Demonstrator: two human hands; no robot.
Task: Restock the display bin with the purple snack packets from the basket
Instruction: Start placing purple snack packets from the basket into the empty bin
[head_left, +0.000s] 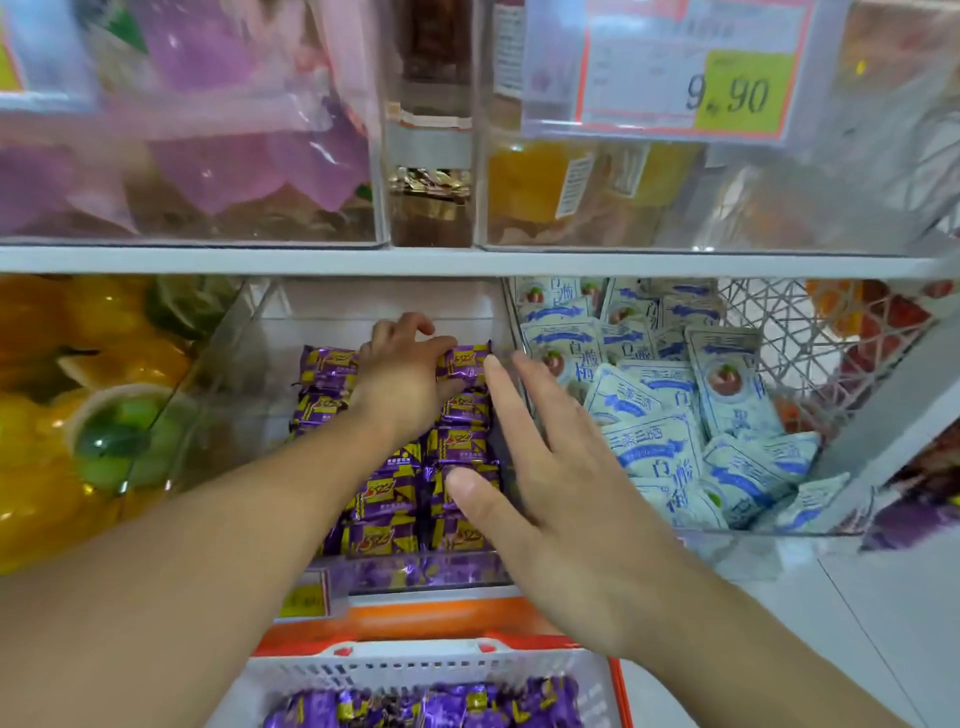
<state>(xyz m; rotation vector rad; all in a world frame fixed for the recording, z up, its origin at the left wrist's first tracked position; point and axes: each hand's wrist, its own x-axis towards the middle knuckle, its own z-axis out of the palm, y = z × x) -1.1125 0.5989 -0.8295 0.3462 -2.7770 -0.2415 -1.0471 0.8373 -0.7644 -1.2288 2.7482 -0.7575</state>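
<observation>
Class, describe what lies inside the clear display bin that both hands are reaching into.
The clear plastic display bin holds purple-and-yellow snack packets in rows. The left hand grips the rearmost packet; the right hand hovers open. Packets beneath the arms are hidden.

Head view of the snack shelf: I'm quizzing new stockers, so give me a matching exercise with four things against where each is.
Things:
1. left hand
2. right hand
3. pale blue packets
4. basket

Places:
A. clear bin to the right of the purple one
B. at the back of the display bin, on a purple packet
C. bottom of the picture, holding more purple packets
D. open over the bin's right side

Pairs: 1-B, 2-D, 3-A, 4-C
</observation>
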